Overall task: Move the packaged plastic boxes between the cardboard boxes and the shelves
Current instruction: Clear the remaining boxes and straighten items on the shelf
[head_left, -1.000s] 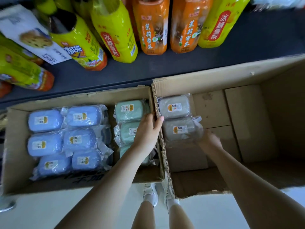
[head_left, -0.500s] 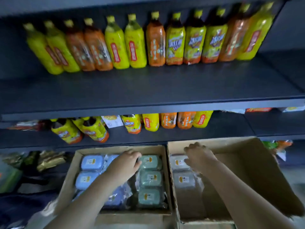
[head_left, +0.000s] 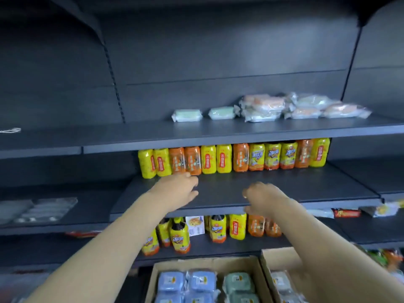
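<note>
Two cardboard boxes: the left cardboard box (head_left: pixel 153 278) and the right cardboard box (head_left: pixel 277 256) stand side by side below me, walls touching.
Left box holds: blue packaged boxes (head_left: pixel 185 285) on its left side, green packaged boxes (head_left: pixel 238 285) on its right.
Right box holds: grey packaged boxes (head_left: pixel 281 283) against its left wall, partly hidden by my right forearm.
Lower bottles (head_left: pixel 218 230): on the shelf just behind the cartons.
My left hand (head_left: pixel 178 189): raised in front of the middle shelf (head_left: pixel 306 189), blurred, fingers loosely curled with nothing in them.
My right hand (head_left: pixel 261 197): near it, at that shelf's front edge, fingers hanging curled, holding nothing.
Bottle row (head_left: pixel 236 158): yellow and orange, upright along the middle shelf's back.
Top shelf (head_left: pixel 196 132): two pale green packs (head_left: pixel 188 115) lie flat, beside a pile of wrapped packs (head_left: pixel 306 106) to their right.
</note>
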